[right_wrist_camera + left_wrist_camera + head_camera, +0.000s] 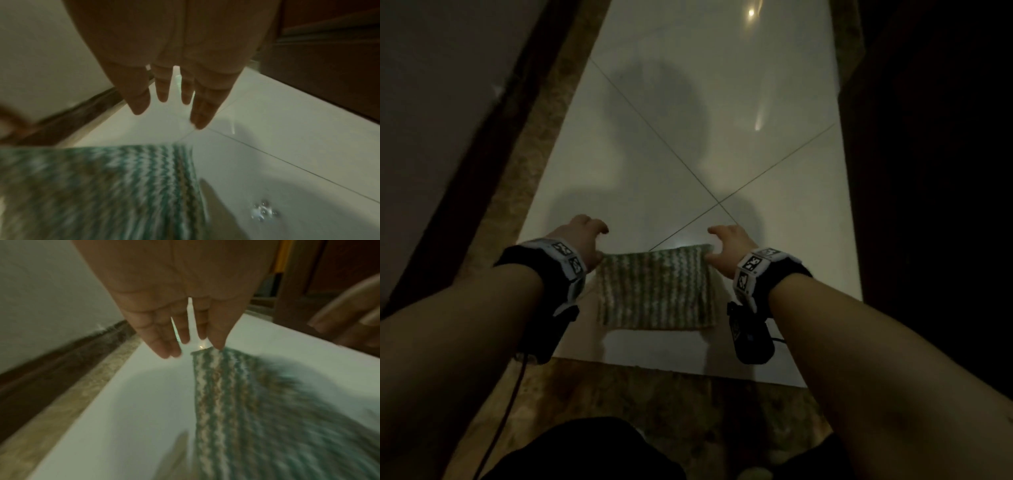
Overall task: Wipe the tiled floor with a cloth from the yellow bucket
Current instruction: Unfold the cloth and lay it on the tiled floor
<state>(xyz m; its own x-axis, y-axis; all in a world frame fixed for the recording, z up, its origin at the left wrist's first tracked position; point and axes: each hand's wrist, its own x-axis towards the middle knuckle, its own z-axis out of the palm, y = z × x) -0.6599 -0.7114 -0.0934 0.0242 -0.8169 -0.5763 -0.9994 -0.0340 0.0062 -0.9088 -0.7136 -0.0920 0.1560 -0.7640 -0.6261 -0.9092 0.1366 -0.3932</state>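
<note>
A: Cloth (656, 289) was a striped knit square, green and pale, held up by its two top corners above the floor (688, 102).

B: And the hands?

A: Left hand (582, 241) took the left corner, right hand (729, 248) the right one. From the head view each grip looked narrow, thumb against the cloth's edge, with the other fingers spread out loosely forward.

B: Did the wrist views agree?

A: In the left wrist view a fingertip met the cloth's (246, 402) top edge, the other fingers (164, 340) straight and together. In the right wrist view the fingers (139, 97) pointed out over the floor (287, 146), clear of the cloth (102, 186); the pinch itself lay out of sight there. Both views were blurred.

B: Where did the cloth sit against the floor?

A: It hung over pale glossy tiles, close to where two grout lines (719, 202) crossed. A brown mottled border (544, 171) ran along the left side. A few water drops (263, 212) lay on the tile to its right.
</note>
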